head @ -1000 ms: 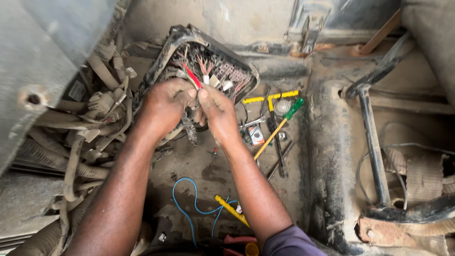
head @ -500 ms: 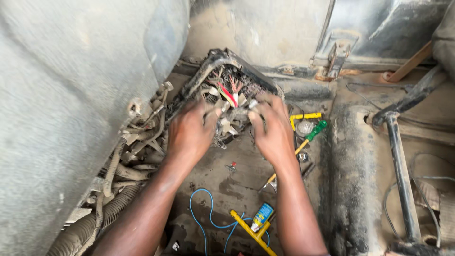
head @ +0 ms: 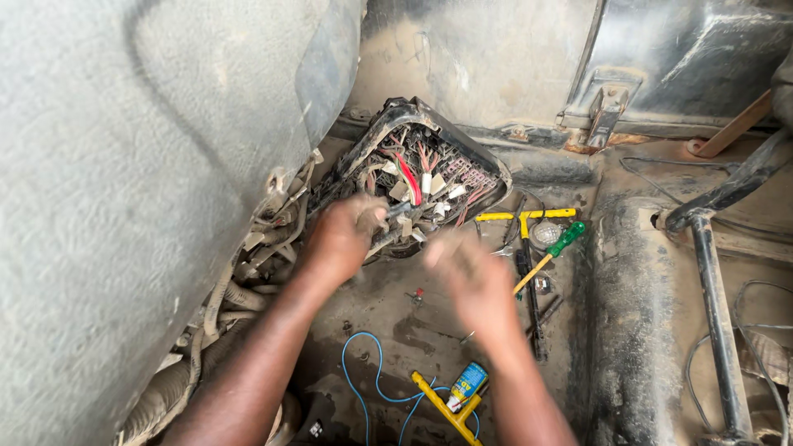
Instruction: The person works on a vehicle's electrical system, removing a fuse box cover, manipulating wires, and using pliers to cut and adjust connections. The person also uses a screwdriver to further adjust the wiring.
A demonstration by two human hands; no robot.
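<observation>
Dusty open fuse box (head: 429, 177); tangled red-white wires (head: 410, 180)

- A green-handled screwdriver (head: 555, 251) is lying beside a yellow T-shaped wrench (head: 524, 218) on the dusty metal floor (head: 429, 318).
- A blue wire (head: 372, 388) is curling near a small blue tube (head: 467, 386).
- A grey panel (head: 124, 165) is filling the left side.
- A black bar (head: 717, 306) is running along the right.
</observation>
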